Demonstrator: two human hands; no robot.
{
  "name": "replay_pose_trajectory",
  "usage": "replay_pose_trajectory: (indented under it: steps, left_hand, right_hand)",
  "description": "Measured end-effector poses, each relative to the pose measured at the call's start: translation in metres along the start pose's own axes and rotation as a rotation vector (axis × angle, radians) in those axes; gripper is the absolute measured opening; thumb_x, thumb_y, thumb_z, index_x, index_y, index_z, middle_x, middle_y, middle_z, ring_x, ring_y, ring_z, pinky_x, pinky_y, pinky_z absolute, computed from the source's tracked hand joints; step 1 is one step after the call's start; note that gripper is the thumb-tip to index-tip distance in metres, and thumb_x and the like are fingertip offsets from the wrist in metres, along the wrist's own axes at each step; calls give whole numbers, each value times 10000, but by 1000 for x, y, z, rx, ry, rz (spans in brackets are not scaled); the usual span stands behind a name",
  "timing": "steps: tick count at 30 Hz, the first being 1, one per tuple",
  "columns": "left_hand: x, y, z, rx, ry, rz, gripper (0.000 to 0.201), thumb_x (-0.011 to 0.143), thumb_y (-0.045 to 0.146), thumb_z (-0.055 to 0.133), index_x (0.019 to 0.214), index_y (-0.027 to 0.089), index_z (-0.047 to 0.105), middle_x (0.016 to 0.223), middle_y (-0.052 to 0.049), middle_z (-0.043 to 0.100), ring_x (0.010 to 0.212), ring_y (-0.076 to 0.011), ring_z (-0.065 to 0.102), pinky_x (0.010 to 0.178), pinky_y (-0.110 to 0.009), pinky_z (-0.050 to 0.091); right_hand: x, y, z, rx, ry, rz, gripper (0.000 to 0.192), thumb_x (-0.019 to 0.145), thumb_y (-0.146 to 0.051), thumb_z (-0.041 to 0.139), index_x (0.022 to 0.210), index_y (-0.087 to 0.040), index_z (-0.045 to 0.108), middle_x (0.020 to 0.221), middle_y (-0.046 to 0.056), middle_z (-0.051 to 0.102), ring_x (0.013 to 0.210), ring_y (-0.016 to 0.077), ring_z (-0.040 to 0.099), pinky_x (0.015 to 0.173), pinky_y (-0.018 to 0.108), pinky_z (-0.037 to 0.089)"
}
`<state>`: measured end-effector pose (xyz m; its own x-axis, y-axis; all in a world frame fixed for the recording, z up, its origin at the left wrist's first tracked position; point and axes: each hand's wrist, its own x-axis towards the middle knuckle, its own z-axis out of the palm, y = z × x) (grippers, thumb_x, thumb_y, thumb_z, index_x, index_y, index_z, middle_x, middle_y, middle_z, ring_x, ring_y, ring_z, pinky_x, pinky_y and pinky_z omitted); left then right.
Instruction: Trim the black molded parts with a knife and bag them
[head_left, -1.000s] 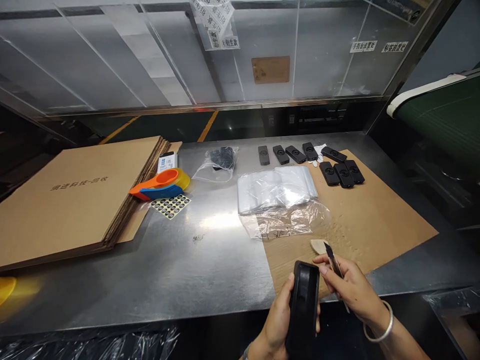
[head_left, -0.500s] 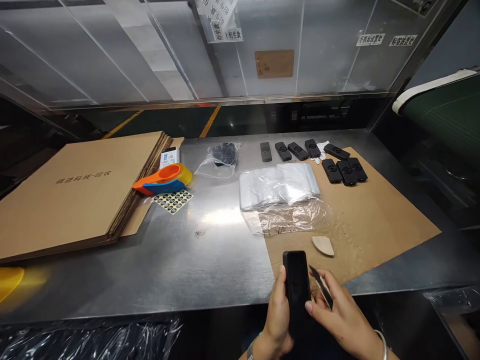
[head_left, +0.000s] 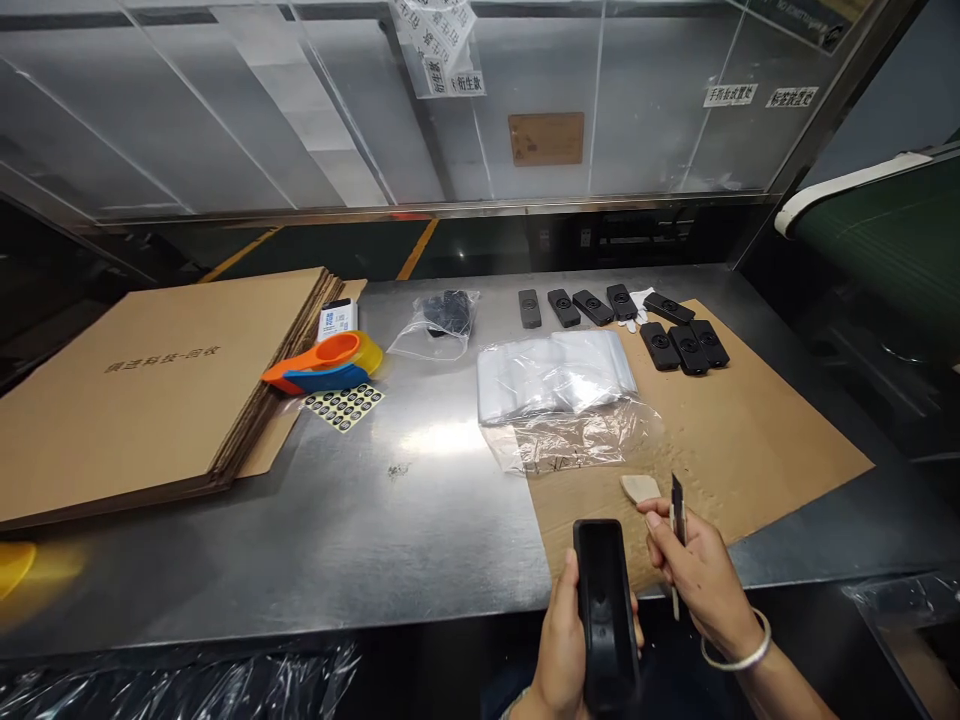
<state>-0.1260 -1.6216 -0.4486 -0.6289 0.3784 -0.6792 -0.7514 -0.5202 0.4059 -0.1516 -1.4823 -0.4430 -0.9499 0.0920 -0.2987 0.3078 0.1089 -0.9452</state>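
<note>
Steel bench (head_left: pixel 390 520): left hand (head_left: pixel 559 650) grips black casing (head_left: pixel 604 610), right hand (head_left: pixel 701 575) grips blade (head_left: pixel 678 497); labels unreadable.

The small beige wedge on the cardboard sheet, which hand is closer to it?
Right. The right hand, holding a thin blade, sits just below the beige wedge, fingertips nearly touching it. The left hand is lower and further left, gripping the black case.

Factory packing station, steel workbench (head_left: pixel 390 520), flattened cartons (head_left: pixel 150 390), plastic bags (head_left: pixel 555 375), conveyor belt (head_left: pixel 885 230)
</note>
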Motion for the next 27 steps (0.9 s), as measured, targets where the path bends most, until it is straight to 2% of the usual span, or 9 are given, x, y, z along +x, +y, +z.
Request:
replay_pose_trajectory:
  steps: [5, 7, 10, 13, 15, 17, 19, 22, 27]
  left_hand:
    - [5, -6, -4, -33, -7, 47, 728, 725, 738, 378, 702, 49, 613, 519, -81, 563, 450, -133, 503, 462, -238, 385]
    - [8, -9, -8, -21, 8, 108, 695, 733, 713, 417, 775, 52, 630, 579, -93, 607, 531, -166, 557, 514, -259, 424]
    - [12, -16, -16, 1, 138, 293, 521, 757, 587, 533, 923, 105, 641, 794, -91, 678, 839, -225, 613, 691, -276, 476]
    - [13, -23, -24, 41, 269, 436, 315, 767, 421, 619, 951, 168, 655, 983, -45, 672, 1104, -204, 513, 870, -222, 423]
    - [12, -25, -26, 84, 275, 445, 312, 783, 425, 599, 948, 168, 661, 1027, -46, 659, 1131, -204, 489, 902, -218, 404]
    - [10, -23, -24, 147, 179, 422, 445, 807, 527, 509, 951, 134, 659, 966, -83, 666, 1024, -228, 547, 872, -271, 430]
    - [8, -18, -21, 233, 21, 421, 603, 806, 629, 399, 910, 96, 661, 826, -111, 668, 834, -234, 596, 790, -322, 460]
    - [7, -9, -17, 352, -180, 507, 681, 781, 686, 360, 862, 82, 662, 697, -107, 634, 649, -199, 577, 678, -324, 460]
    - [9, -1, -19, 420, -291, 601, 677, 756, 677, 427, 1082, 113, 611, 648, -72, 597, 604, -181, 529, 613, -302, 433]
  right_hand:
    - [-12, -4, 5, -167, -87, -85, 389, 821, -467, 511, 1043, -147, 516, 611, -32, 499, 606, 140, 525, 647, 274, 421]
    - [-13, -5, 10, -208, -116, -69, 357, 827, -454, 488, 1008, -148, 520, 573, -40, 477, 561, 141, 515, 607, 275, 419]
    - [-12, -7, 17, -266, -96, -61, 279, 831, -422, 460, 890, -157, 525, 548, -41, 467, 487, 119, 463, 519, 252, 381]
    - [-10, -10, 19, -318, -56, -72, 267, 840, -416, 436, 760, -172, 507, 547, -32, 477, 455, 100, 418, 472, 236, 336]
    - [-9, -11, 18, -314, -44, -96, 327, 853, -452, 421, 686, -179, 491, 546, -25, 474, 484, 103, 423, 480, 233, 333]
    - [-7, -13, 15, -270, -39, -127, 373, 856, -488, 424, 655, -179, 486, 552, -20, 472, 523, 108, 434, 506, 230, 347]
    - [-5, -15, 10, -213, -42, -151, 385, 858, -498, 430, 656, -176, 493, 565, -19, 473, 532, 103, 429, 523, 228, 358]
    - [-5, -18, 1, -164, -78, -175, 372, 860, -490, 440, 703, -169, 541, 583, -15, 484, 536, 103, 433, 536, 231, 379]
    - [-14, -23, -12, -209, -123, -204, 320, 825, -463, 519, 895, -170, 628, 636, 3, 541, 595, 136, 500, 599, 258, 424]
